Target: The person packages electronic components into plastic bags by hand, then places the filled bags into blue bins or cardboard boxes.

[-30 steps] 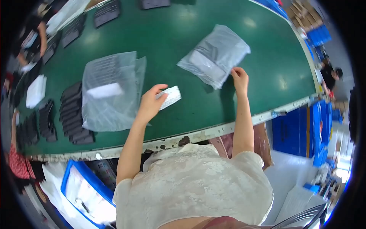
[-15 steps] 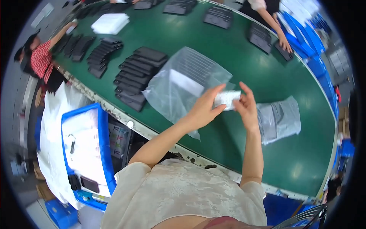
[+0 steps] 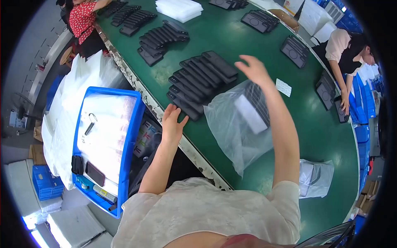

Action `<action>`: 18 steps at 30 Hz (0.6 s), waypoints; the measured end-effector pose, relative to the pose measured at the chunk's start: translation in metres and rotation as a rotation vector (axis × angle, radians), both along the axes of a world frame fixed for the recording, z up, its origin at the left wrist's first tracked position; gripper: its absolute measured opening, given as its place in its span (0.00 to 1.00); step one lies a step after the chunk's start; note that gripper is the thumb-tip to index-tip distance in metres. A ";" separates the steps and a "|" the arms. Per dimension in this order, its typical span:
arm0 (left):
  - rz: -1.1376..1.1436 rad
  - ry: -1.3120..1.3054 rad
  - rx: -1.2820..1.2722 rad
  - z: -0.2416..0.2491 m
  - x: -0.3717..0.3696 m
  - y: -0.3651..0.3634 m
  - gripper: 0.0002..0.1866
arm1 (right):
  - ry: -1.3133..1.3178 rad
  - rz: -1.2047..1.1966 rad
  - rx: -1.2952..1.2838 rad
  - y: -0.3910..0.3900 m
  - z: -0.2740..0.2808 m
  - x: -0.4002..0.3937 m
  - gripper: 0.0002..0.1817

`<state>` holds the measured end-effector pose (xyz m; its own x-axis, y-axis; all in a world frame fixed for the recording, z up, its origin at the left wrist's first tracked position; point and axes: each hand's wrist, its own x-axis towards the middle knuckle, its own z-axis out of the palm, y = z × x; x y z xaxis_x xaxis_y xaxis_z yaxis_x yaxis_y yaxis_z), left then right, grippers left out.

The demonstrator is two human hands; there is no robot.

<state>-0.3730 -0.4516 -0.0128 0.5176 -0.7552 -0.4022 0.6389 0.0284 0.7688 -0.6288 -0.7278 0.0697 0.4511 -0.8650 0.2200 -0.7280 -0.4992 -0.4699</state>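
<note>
A long overlapping row of black phone cases [image 3: 194, 82] lies on the green table. My left hand [image 3: 171, 126] is at the near end of that row, fingers spread, fingertips right at the lowest case. Over the table past the far end, my right hand [image 3: 255, 71] has its thumb and fingers apart and holds nothing. Under my right forearm lies a clear plastic bag [image 3: 225, 138] with a white strip and dark ribbed contents inside. A small white printed sheet [image 3: 283, 87] rests on the table right of that forearm.
A filled grey plastic bag [image 3: 316, 178] lies to the right. More rows of phone cases [image 3: 163, 39] and a white foam stack [image 3: 178, 10] stand farther back. A blue tray [image 3: 138, 120] sits at the left below the table edge. A co-worker [image 3: 341, 53] handles a case at the right edge.
Both hands have let go of the small white sheet, now on the table. My left hand has moved left to the case row, my right hand up and forward. The view has turned left.
</note>
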 end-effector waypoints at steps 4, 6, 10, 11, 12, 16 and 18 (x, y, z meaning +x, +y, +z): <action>-0.187 -0.011 -0.030 0.007 0.004 -0.054 0.30 | 0.113 0.019 0.190 -0.003 -0.026 0.080 0.46; -0.479 -0.307 0.037 0.018 0.006 -0.085 0.35 | 0.186 -0.032 0.251 0.005 -0.024 0.101 0.50; -0.546 -0.604 0.202 0.016 0.008 -0.143 0.40 | -0.041 0.034 0.609 -0.011 -0.019 0.100 0.49; -0.505 -0.721 0.161 0.006 0.007 -0.152 0.40 | -0.042 0.026 0.604 -0.006 -0.018 0.099 0.49; -0.458 -0.836 0.114 -0.005 0.005 -0.161 0.40 | -0.173 0.003 0.568 0.006 -0.016 0.099 0.47; -0.063 -1.207 -0.370 0.054 -0.003 -0.130 0.41 | -0.560 0.000 0.418 0.056 0.009 0.105 0.43; -0.131 -1.111 -0.355 0.054 0.005 -0.111 0.41 | -0.813 0.054 0.297 0.092 0.018 0.104 0.42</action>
<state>-0.3682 -0.5625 0.0414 0.3617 -0.8076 0.4658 -0.3639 0.3377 0.8681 -0.5246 -0.6360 0.0880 0.2939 -0.9196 0.2606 -0.0890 -0.2977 -0.9505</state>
